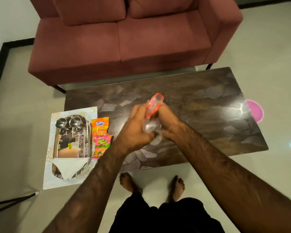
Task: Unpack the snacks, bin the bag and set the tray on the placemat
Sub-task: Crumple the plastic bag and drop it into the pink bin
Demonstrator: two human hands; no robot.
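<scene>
Head view, from near to far. Two bare feet (151, 185) are seen on the pale floor (23, 101) just below the near edge of the dark marbled table (208, 101). Above the table's middle, a clear plastic bag (154, 111) with a red-orange strip is crumpled between the left hand (134, 130) and the right hand (168, 121); both hands are closed around it, the bag's upper end protruding above the fingers. At the table's left end, a steel tray (72, 143) is seen lying on a pale patterned placemat (48, 174); two small steel bowls (68, 122) are held at its far end and a folded white napkin (71, 167) at its near end. Just beside the tray's right edge, an orange snack packet (100, 126) and a pink snack packet (102, 146) are laid flat on the table. A pink round object (255, 111) is partly hidden beyond the table's right end. Behind the table, a maroon sofa (124, 39) is shown.
</scene>
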